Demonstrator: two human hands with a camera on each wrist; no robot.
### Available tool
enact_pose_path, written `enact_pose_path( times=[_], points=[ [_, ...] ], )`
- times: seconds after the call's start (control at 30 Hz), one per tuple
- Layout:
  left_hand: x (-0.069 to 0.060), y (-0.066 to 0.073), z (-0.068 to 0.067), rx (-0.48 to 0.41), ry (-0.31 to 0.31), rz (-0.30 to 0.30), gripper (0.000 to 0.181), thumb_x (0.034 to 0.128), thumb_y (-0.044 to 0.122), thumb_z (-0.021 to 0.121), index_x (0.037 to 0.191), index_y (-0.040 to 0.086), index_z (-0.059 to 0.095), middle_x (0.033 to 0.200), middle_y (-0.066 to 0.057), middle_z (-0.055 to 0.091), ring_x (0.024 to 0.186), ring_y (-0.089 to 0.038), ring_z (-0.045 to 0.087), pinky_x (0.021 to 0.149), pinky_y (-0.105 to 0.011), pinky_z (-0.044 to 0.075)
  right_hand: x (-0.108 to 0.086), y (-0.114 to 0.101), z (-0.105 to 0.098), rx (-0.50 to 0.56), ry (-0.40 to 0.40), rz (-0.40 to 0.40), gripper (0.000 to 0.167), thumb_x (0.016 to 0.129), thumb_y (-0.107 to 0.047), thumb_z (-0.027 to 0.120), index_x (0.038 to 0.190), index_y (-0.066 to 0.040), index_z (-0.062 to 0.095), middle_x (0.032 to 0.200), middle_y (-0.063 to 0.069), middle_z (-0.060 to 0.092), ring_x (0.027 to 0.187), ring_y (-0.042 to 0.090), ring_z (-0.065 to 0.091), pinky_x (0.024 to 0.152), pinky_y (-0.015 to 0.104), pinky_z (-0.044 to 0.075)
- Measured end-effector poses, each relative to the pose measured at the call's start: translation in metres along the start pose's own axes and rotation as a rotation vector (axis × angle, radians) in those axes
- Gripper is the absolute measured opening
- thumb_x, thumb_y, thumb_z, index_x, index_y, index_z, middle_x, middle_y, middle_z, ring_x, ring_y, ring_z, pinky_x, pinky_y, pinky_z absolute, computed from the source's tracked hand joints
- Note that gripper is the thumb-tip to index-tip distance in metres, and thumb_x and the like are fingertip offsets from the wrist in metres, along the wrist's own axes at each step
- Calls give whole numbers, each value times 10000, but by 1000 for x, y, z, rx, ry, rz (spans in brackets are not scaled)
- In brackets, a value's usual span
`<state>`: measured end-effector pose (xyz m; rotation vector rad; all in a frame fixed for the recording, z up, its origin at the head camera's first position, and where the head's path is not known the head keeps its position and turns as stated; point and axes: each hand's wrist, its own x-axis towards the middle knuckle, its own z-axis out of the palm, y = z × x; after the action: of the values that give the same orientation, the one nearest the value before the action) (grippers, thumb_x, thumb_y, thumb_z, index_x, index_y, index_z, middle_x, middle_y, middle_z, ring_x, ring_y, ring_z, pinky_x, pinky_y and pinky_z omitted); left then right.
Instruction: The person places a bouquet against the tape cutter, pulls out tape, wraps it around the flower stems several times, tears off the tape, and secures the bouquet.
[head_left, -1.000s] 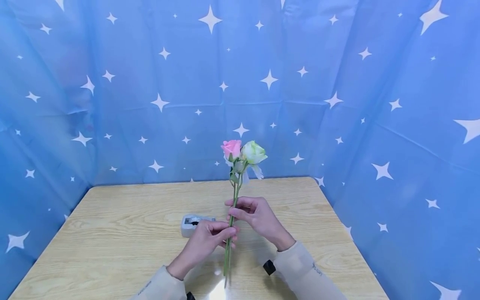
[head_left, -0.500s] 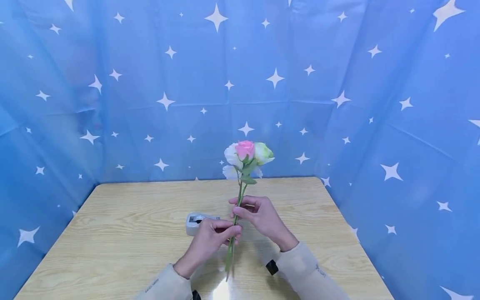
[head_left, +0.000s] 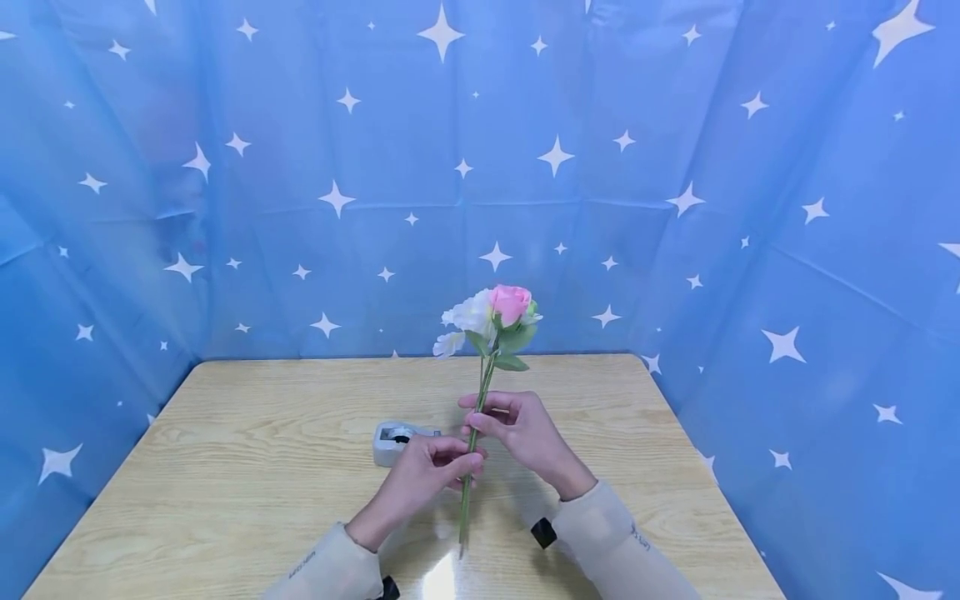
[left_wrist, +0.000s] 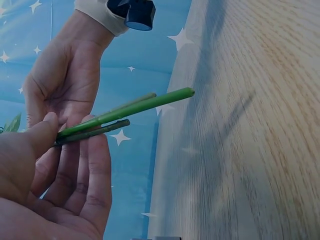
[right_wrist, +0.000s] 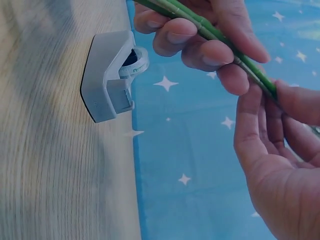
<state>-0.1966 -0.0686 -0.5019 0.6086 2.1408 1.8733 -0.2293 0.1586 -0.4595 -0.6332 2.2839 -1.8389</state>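
A small bunch of artificial flowers is held upright above the table: a pink rose (head_left: 510, 305), a white flower (head_left: 471, 313) at its left, and a pale green-white bloom (head_left: 533, 312) mostly hidden behind the rose. My left hand (head_left: 423, 479) pinches the green stems (left_wrist: 145, 104) low down between thumb and fingers. Just above it, my right hand (head_left: 521, 433) pinches the same stems below the leaves. Several cut stem ends stick out past the left hand in the left wrist view, clear of the tabletop.
A grey tape dispenser (right_wrist: 107, 80) with a roll of tape stands on the wooden table (head_left: 285, 467), just behind the left hand. A blue curtain (head_left: 390, 150) with white stars hangs behind and at both sides.
The flower bunch has turned in the hands: the pink rose has moved from left to right, and the white flower now shows at left. Both hands keep their grip on the stems.
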Motion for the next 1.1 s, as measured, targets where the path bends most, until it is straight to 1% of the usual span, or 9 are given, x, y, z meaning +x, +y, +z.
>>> enact_pose_path(
  times=[0.13, 0.3, 0.4, 0.53, 0.63, 0.73, 0.87, 0.97, 1.1],
  points=[
    [0, 1, 1, 6, -9, -12, 313, 1165, 224, 758, 1273, -62, 824, 1101, -300, 852, 894, -89, 821, 859, -479, 754, 0, -1, -1, -6, 0, 12, 276, 1150, -201, 776, 1401, -103, 835, 1116, 177, 887, 1062, 261, 879, 1025, 299, 679],
    [0, 4, 2, -2, -22, -24, 322, 1169, 221, 750, 1286, -75, 802, 1134, -296, 851, 931, -122, 824, 847, -420, 753, 0, 0, -4, -23, 12, 49, 265, 1150, -195, 775, 1395, -120, 841, 1163, 164, 886, 1081, 251, 876, 1058, 360, 691],
    [0, 4, 3, 1, -27, -28, 307, 1163, 196, 753, 1301, -74, 800, 1148, -298, 847, 942, -124, 814, 844, -405, 751, -1, 1, -6, -18, 25, 67, 263, 1145, -177, 778, 1390, -102, 840, 1189, 171, 882, 1114, 256, 875, 1086, 433, 701],
    [0, 4, 5, -2, -34, -35, 301, 1161, 170, 751, 1327, -78, 791, 1158, -273, 853, 937, -120, 803, 863, -467, 752, -2, 3, -9, 1, 37, 80, 272, 1143, -165, 779, 1392, -69, 832, 1181, 178, 881, 1147, 271, 872, 1095, 504, 702],
    [-1, 3, 4, 0, -31, -48, 297, 1161, 176, 751, 1339, -58, 794, 1175, -261, 855, 922, -138, 803, 860, -486, 751, -1, 7, -11, 10, 44, 90, 284, 1146, -163, 775, 1400, -45, 823, 1177, 177, 881, 1144, 309, 874, 1065, 471, 717],
    [-2, 1, 3, 12, -23, -68, 301, 1161, 192, 752, 1352, -35, 797, 1178, -241, 851, 906, -163, 801, 837, -448, 753, -1, 10, -13, 34, 48, 109, 300, 1153, -141, 759, 1416, -5, 804, 1198, 194, 875, 1154, 377, 867, 1041, 426, 725],
    [-4, -1, 2, 27, -12, -83, 293, 1159, 190, 752, 1355, -22, 800, 1145, -193, 841, 904, -210, 813, 817, -414, 749, 0, 15, -14, 58, 57, 127, 321, 1158, -117, 744, 1431, 46, 779, 1233, 209, 867, 1156, 383, 862, 1024, 396, 728],
    [-5, -1, 2, 36, -6, -76, 266, 1159, 175, 747, 1346, -3, 810, 1134, -170, 841, 913, -259, 831, 815, -430, 751, 0, 16, -16, 59, 67, 139, 327, 1155, -126, 751, 1424, 57, 778, 1226, 194, 868, 1134, 344, 865, 1009, 380, 731],
    [-6, -1, 0, 36, -4, -63, 251, 1166, 168, 734, 1346, 11, 814, 1149, -185, 847, 917, -282, 844, 815, -437, 751, 0, 17, -17, 56, 78, 158, 335, 1157, -146, 753, 1428, 49, 779, 1201, 186, 863, 1085, 262, 867, 993, 370, 733]
  ],
)
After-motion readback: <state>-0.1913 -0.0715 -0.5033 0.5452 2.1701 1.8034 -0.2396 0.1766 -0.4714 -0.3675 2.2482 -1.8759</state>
